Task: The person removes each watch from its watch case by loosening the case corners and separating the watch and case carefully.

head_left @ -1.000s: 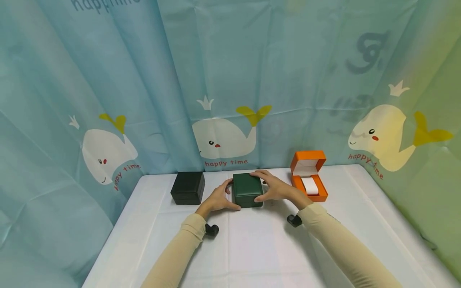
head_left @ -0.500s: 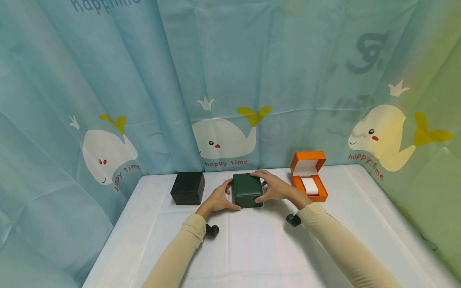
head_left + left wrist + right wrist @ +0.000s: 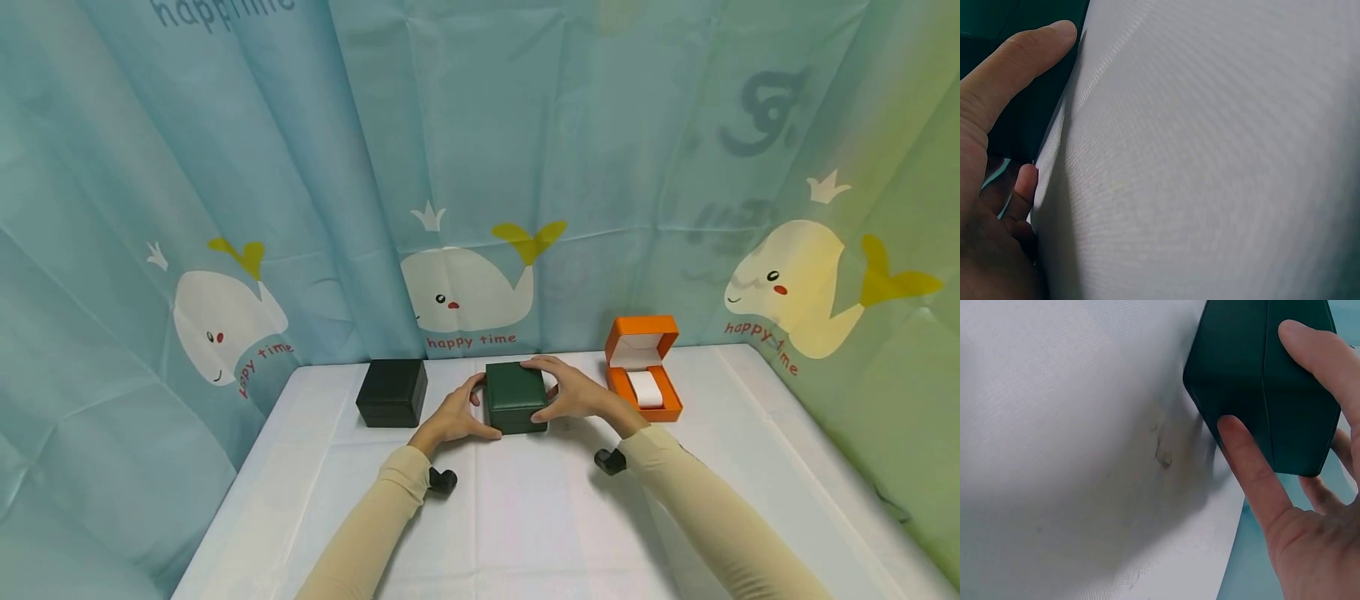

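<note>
A closed green box (image 3: pixel 516 387) with a leather-like cover sits on the white table, between both hands. My left hand (image 3: pixel 452 414) grips its left side, the thumb along the lower front and the other fingers toward the back. In the left wrist view that thumb (image 3: pixel 1041 47) lies on the dark green face, near the tabletop. My right hand (image 3: pixel 572 392) holds the right side, thumb at the front corner and fingers over the back edge. The right wrist view shows the seam between lid and base, with the thumb (image 3: pixel 1310 344) above it and one finger (image 3: pixel 1244 447) below.
Left of the hands stands a closed black box (image 3: pixel 392 393). To the right an orange watch box (image 3: pixel 643 367) stands with its lid up, a white cushion (image 3: pixel 645 388) inside. A blue-green curtain (image 3: pixel 480 167) with whale prints hangs behind the white table (image 3: pixel 517 525).
</note>
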Tool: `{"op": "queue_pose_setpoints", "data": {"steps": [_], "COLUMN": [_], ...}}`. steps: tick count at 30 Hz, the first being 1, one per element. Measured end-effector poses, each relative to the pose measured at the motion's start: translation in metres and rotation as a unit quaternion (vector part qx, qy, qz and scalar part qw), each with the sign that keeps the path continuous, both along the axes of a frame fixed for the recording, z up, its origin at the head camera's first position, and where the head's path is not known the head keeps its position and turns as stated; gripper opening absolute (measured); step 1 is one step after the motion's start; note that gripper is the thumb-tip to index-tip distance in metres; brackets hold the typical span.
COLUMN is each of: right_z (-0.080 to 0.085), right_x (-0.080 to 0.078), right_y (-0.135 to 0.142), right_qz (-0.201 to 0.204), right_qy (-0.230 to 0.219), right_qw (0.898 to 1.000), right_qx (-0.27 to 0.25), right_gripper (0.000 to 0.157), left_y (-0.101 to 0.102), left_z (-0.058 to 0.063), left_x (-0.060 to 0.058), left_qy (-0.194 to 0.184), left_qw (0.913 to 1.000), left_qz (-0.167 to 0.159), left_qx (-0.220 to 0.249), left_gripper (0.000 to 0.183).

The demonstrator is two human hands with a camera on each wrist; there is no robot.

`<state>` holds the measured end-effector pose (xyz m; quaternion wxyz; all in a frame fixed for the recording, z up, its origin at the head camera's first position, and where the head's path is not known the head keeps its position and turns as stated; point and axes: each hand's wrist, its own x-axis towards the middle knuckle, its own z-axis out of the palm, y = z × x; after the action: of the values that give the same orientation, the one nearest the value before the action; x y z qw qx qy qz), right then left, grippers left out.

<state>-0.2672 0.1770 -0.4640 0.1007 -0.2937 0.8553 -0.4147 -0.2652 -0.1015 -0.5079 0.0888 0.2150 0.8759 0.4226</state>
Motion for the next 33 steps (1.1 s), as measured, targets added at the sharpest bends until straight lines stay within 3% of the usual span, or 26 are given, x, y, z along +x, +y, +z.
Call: {"op": "queue_pose_setpoints", "data": {"steps": [33], "right_z": [0.009], "right_x": [-0.012], "right_y": [0.005], "right_qz": [-0.035], "right_qy": [-0.083], "right_qw": [0.996], "right_qx": [0.018], "right_gripper": [0.091], "left_y": [0.001], "left_z": [0.003], "left_x": [0.003], "left_qy": [0.008], "left_qw": [0.9999], "left_qz": [0.014], "left_qx": [-0.003], "left_gripper": [0.112]}}
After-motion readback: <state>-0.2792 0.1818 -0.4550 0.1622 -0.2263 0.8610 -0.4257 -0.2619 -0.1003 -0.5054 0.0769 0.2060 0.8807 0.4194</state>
